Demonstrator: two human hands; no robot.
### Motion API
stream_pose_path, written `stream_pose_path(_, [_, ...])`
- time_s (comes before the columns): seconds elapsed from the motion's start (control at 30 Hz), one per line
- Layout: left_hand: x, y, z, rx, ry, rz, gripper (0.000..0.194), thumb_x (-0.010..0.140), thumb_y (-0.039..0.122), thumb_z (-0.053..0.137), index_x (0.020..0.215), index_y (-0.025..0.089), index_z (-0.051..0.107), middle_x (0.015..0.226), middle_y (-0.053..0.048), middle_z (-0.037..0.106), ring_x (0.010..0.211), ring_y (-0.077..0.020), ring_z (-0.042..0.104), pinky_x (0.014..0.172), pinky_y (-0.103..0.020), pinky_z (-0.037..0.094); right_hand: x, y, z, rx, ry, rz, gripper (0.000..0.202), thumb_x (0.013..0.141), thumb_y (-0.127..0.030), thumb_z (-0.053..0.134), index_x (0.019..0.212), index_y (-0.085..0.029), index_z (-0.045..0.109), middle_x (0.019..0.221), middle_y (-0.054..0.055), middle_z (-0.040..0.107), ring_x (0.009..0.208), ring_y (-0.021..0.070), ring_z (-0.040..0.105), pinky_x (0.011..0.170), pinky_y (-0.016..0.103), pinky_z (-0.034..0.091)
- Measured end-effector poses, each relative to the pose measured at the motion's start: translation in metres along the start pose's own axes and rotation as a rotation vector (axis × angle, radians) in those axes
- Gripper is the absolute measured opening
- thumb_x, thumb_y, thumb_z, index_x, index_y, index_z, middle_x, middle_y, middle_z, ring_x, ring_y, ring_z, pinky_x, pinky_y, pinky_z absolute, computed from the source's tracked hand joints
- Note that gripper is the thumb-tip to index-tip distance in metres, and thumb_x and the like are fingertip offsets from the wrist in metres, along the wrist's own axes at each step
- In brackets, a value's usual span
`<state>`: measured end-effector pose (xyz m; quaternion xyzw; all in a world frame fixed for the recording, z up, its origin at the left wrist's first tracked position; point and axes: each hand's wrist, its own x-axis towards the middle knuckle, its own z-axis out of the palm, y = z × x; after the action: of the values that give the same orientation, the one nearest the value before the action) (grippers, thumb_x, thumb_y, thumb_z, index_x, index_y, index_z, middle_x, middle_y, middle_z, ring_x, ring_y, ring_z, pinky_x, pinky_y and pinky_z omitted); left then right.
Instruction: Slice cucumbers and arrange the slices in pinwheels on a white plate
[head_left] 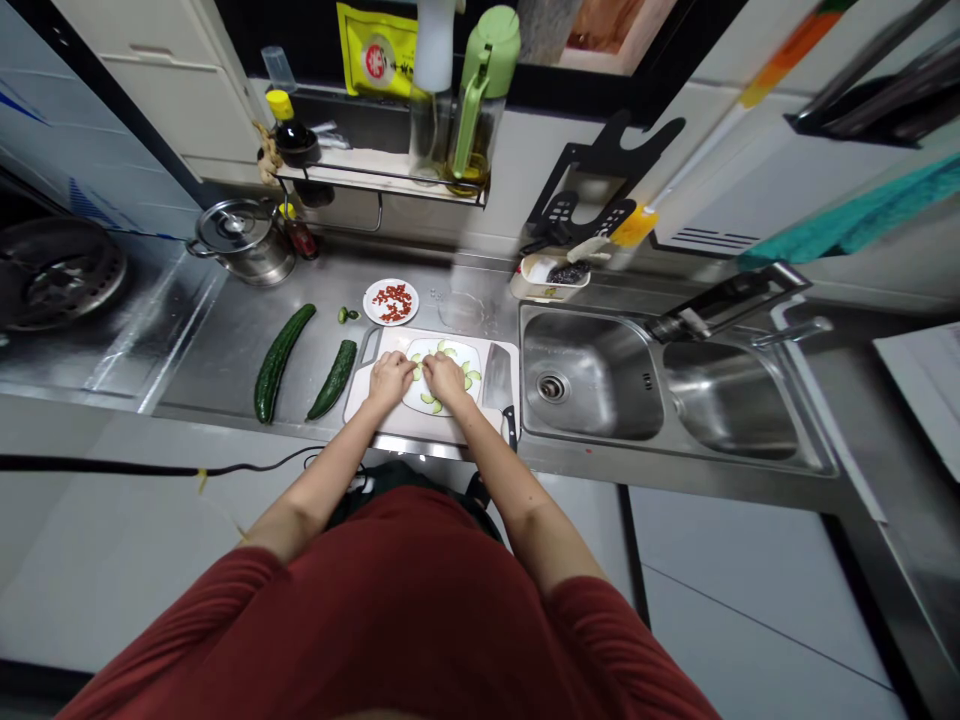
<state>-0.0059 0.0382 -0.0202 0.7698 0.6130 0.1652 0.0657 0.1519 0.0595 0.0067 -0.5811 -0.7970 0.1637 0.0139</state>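
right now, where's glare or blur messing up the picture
Head view: glare streaks the steel counter and left sink; head view, upper right: the green cloth looks smeared, edges stretched; head view, centre: left hand and right hand look clearer, fingertip details too small to tell

Both hands (418, 377) over sliced cucumber (431, 402).

- The single view, head, looks from the wearer's own head, forward and steeply down.
- The red shirt (420, 610) is nearest, filling the bottom.
- The left hand (391, 378), right hand (444, 377) and cutting board (424, 427) sit farther off, near the centre.
- Its wide span reaches from stove (60, 275) to sink (600, 395), with the wall shelf (367, 178) above.
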Motion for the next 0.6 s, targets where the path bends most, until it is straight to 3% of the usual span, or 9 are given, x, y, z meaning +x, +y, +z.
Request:
stream_pose_path(0.27, [-0.0007,0.0017,-0.0042,0.095,-0.068,0.049,0.023,0.089,0.025,0.05,0.098,0.024,0.072,0.103,-0.01,0.06,0.098,-0.0262,0.049,0.078,-0.037,0.038,0.0016,-0.0003,0.0021,-0.034,-0.009,-0.003,0.028,0.099,-0.03,0.038,0.112,-0.024,0.061,0.111,0.007,0.059,0.101,0.0211,0.054,0.077,0.028,0.043])
stream_pose_path(0.6, [-0.0029,0.0068,-0.0084,0.149,-0.071,0.054,0.023,0.09,0.026,0.048,0.098,0.024,0.07,0.104,-0.01,0.059,0.097,-0.026,0.048,0.076,-0.038,0.036,0.0,-0.0009,-0.0023,-0.054,-0.034,-0.02,0.03,0.1,-0.031,0.035,0.115,-0.024,0.06,0.112,0.008,0.059,0.101,0.0207,0.054,0.079,0.029,0.043])
